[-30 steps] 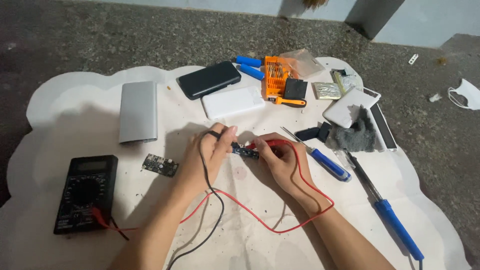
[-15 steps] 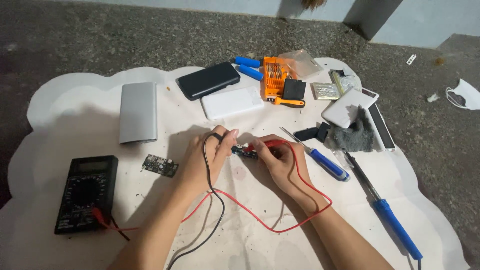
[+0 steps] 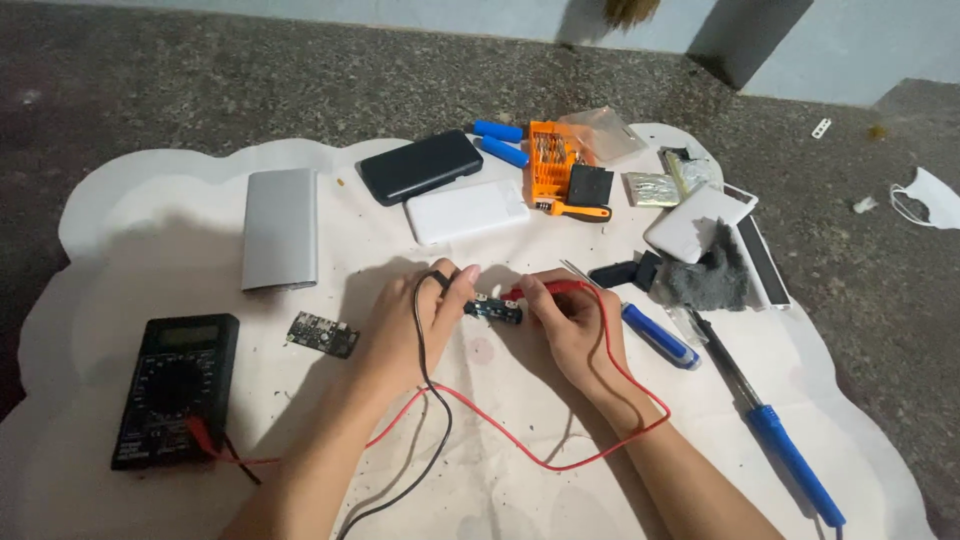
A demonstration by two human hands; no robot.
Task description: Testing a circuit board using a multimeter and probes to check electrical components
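silver power bank [image 3: 280,228]: matt metal | multimeter [image 3: 176,387]: black plastic | mat [image 3: 120,200]: white cloth

Circuit board [image 3: 494,311] lies mid-mat [image 3: 120,230], between both hands. Multimeter [image 3: 176,386] far left, second board [image 3: 323,334] just right of it. 3 power banks [image 3: 281,229] behind. Screwdrivers [image 3: 657,335] right.

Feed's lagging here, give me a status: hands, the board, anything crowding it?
Left hand pinching black probe, right hand pinching red probe. Both tips at small circuit board on the white sheet. Blue-handled screwdriver lies just right, not touching.
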